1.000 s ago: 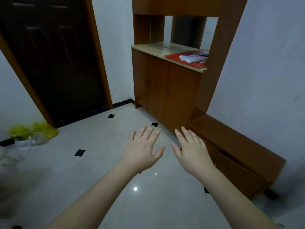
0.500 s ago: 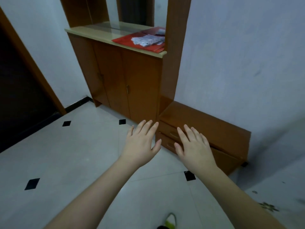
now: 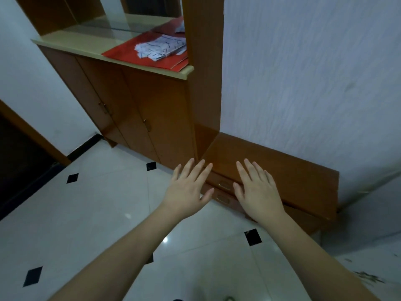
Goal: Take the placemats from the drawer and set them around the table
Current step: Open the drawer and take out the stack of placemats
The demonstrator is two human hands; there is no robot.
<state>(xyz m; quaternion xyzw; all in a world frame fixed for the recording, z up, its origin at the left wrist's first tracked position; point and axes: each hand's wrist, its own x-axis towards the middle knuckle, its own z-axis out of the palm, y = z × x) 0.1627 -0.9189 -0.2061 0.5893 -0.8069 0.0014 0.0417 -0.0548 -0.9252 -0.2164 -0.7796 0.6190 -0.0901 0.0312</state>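
Observation:
A low brown wooden drawer unit (image 3: 288, 170) stands against the white wall. Two shut drawers, one above the other, show between my hands, the upper drawer (image 3: 224, 184) and the lower drawer (image 3: 223, 198), each with a metal pull. My left hand (image 3: 187, 190) and my right hand (image 3: 257, 191) are stretched out palm down with straight fingers, in the air in front of the unit. Both hold nothing. No placemat and no table is in sight.
A taller wooden cabinet (image 3: 134, 114) with doors adjoins the unit on the left. On its pale counter lie a red folder (image 3: 130, 53) and white printed papers (image 3: 162, 47). White floor tiles (image 3: 104, 203) with black diamonds spread below. A dark doorway (image 3: 15, 161) is at far left.
The view has swung right and closer to the low drawer unit. Both hands stay outstretched and now hover in front of its drawers.

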